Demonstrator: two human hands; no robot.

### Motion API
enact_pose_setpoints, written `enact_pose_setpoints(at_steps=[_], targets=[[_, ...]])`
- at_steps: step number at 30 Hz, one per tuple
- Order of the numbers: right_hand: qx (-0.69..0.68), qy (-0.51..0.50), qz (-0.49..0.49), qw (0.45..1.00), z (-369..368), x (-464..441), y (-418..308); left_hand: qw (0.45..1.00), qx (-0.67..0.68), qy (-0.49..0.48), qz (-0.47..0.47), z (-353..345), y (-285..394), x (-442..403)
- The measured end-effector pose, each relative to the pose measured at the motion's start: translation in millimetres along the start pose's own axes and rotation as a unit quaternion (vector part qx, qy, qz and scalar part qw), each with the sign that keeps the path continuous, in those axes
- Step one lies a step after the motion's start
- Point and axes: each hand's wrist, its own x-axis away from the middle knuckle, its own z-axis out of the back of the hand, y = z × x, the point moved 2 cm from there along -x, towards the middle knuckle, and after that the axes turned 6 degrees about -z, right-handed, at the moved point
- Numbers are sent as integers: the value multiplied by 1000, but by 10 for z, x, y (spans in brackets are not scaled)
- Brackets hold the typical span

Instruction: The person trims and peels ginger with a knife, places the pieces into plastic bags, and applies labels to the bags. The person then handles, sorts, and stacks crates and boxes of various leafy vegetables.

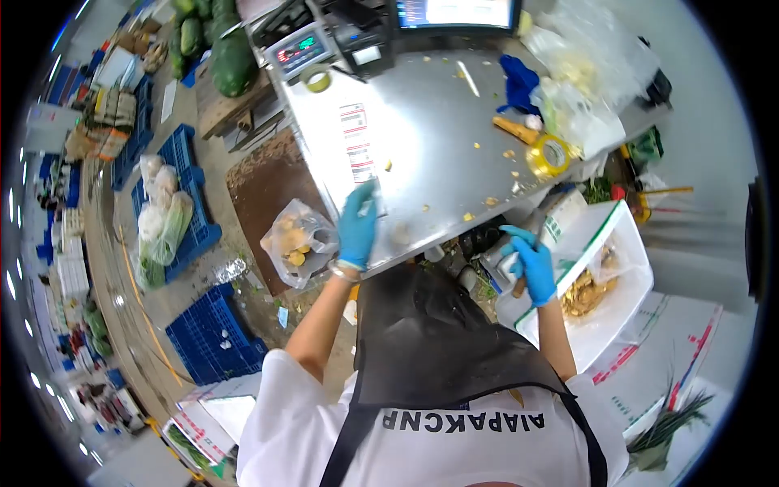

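My left hand (357, 227), in a blue glove, is over the near left edge of the metal table (438, 138). Its fingers are stretched out, with the tips at the lower end of a strip of printed labels (355, 142). Just left of that hand is a clear plastic bag (296, 243) with yellowish cut pieces; I cannot tell whether the hand touches it. My right hand (531, 264), also gloved in blue, is closed around a knife (519, 286) with a brown handle, beyond the table's near edge. A white foam box (633, 252) with yellow-brown pieces (588, 296) stands beside it.
On the table are yellow tape (549, 156), a blue cloth (519, 84), plastic bags (588, 73) and small yellow scraps. A scale (300, 53) and a monitor (454, 12) line the back. Blue pallets (215, 333) and green melons (234, 65) are to the left.
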Motion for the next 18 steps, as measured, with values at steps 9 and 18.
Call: enact_pose_setpoints(at_steps=[9, 18], targets=[[-242, 359, 4, 902, 2862, 830, 1733, 786, 178, -587, -79, -3066, 1974, 1296], [201, 56, -131, 969, 3914, -36, 2360, 585, -170, -743, -276, -5955, 579, 2223]])
